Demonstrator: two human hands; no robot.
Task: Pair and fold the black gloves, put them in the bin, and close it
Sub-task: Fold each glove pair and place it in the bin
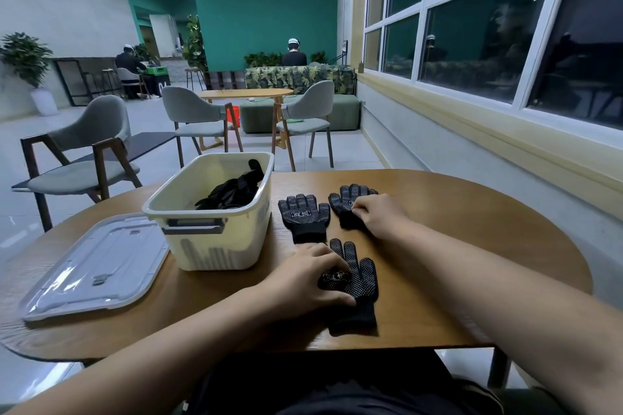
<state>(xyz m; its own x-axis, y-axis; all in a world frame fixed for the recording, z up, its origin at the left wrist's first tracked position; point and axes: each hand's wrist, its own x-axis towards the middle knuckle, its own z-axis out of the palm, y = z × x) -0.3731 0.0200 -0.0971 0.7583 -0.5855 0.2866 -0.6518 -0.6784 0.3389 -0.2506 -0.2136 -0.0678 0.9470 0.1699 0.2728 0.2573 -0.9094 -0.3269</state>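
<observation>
Three black dotted gloves lie flat on the wooden table. The nearest glove lies under my left hand, whose fingers pinch its palm. The far right glove is partly covered by my right hand, which grips its lower part. A middle glove lies untouched between them. The cream bin stands open to the left with more black gloves inside. Its clear lid lies flat on the table left of the bin.
Grey chairs stand beyond the table's far left edge. A wall with windows runs along the right. Another table and a sofa are farther back, with two seated people in the distance.
</observation>
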